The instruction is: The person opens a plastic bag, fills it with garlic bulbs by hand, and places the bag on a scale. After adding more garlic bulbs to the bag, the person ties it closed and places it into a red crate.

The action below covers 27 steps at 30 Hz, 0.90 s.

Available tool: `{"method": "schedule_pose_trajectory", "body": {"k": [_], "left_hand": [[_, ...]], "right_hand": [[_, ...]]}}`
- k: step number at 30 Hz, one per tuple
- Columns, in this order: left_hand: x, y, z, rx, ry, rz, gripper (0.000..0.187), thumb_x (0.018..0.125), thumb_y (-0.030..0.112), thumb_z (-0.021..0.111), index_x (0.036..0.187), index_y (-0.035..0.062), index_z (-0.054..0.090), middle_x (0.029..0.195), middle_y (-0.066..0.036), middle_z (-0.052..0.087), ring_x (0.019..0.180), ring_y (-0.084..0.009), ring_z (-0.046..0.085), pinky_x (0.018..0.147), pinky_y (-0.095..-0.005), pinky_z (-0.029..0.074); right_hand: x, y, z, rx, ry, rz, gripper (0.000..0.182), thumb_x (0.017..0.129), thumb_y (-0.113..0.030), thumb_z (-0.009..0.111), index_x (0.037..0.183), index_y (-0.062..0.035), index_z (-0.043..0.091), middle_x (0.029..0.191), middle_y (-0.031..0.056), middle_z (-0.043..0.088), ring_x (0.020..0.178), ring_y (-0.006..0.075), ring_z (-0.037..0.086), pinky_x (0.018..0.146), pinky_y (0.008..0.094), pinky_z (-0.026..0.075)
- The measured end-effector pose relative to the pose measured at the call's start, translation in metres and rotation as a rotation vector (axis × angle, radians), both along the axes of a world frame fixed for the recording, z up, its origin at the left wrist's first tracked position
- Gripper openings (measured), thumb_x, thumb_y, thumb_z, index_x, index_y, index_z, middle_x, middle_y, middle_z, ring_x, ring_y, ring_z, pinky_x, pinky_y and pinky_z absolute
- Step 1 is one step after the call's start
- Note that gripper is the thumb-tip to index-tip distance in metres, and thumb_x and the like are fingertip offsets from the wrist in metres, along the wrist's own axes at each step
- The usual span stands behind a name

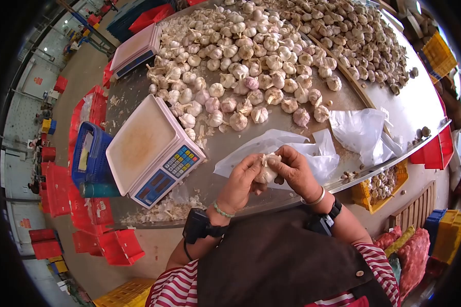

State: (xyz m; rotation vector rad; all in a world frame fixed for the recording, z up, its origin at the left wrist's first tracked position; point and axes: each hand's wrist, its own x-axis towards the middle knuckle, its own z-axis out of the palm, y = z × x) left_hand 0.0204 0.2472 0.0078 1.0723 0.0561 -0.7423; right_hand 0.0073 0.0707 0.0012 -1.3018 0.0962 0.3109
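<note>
My left hand (241, 183) and my right hand (298, 173) meet over the table's near edge, both closed on one pale garlic bulb (265, 174). Fingertips of both hands pinch its top, where papery skin stands up. Just behind the hands, a white plastic bag (281, 140) lies flat on the metal table. A big pile of whitish garlic bulbs (230, 51) spreads beyond it. To the left sits a white digital scale (143, 143), its pan holding no garlic.
A wooden divider (351, 79) separates the pale pile from darker garlic (348, 36). Another bag (361, 133) lies at right. A second scale (135, 48) stands back left. Blue basket (89, 153) and red crates (120, 245) are at left; a yellow crate (364, 197) is below right.
</note>
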Motion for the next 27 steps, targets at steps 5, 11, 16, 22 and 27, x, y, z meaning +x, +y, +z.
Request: {"method": "schedule_pose_trajectory", "body": {"k": [5, 11, 16, 22, 27], "left_hand": [[-0.004, 0.002, -0.006, -0.005, 0.104, 0.022, 0.027, 0.099, 0.031, 0.045, 0.112, 0.0093, 0.053, 0.081, 0.001, 0.058, 0.053, -0.0061, 0.052, 0.041, -0.0175, 0.035], [0.002, 0.002, -0.007, 0.044, 0.112, 0.075, 0.028, 0.098, 0.036, 0.047, 0.104, 0.0107, 0.056, 0.073, 0.002, 0.058, 0.046, -0.0045, 0.048, 0.035, -0.0162, 0.028], [0.007, -0.003, -0.009, 0.097, 0.052, 0.115, 0.029, 0.098, 0.036, 0.046, 0.104, 0.0107, 0.058, 0.074, 0.001, 0.059, 0.045, -0.0036, 0.046, 0.035, -0.0163, 0.028], [0.004, -0.024, -0.003, 0.343, -0.187, 0.095, 0.028, 0.100, 0.032, 0.043, 0.105, 0.0089, 0.058, 0.075, 0.003, 0.058, 0.049, -0.0010, 0.043, 0.039, -0.0154, 0.031], [0.006, -0.040, 0.005, 0.463, -0.302, 0.085, 0.026, 0.100, 0.026, 0.043, 0.107, 0.0073, 0.059, 0.077, 0.003, 0.057, 0.056, -0.0005, 0.046, 0.044, -0.0157, 0.036]], "right_hand": [[-0.003, 0.013, -0.006, -0.072, 0.029, -0.122, 0.023, 0.097, -0.022, 0.051, 0.083, -0.0033, 0.055, 0.066, -0.0005, 0.054, 0.049, 0.0048, 0.048, 0.043, 0.0196, 0.038], [-0.015, 0.017, -0.003, 0.124, 0.090, -0.128, 0.021, 0.098, -0.022, 0.046, 0.099, -0.0025, 0.054, 0.078, 0.0027, 0.058, 0.059, 0.0082, 0.055, 0.054, 0.0213, 0.046], [-0.021, 0.011, 0.002, 0.380, 0.171, -0.015, 0.033, 0.094, -0.012, 0.047, 0.125, -0.0031, 0.041, 0.108, 0.0088, 0.056, 0.085, 0.0144, 0.062, 0.072, 0.0255, 0.052], [-0.013, -0.005, -0.002, 0.404, 0.181, -0.027, 0.030, 0.086, -0.003, 0.051, 0.116, -0.0026, 0.046, 0.103, 0.0078, 0.059, 0.085, 0.0153, 0.062, 0.069, 0.0261, 0.053], [-0.007, -0.016, -0.022, 0.558, 0.150, -0.033, 0.023, 0.084, -0.002, 0.054, 0.107, -0.0026, 0.050, 0.099, 0.0071, 0.060, 0.085, 0.0154, 0.062, 0.066, 0.0268, 0.055]]}}
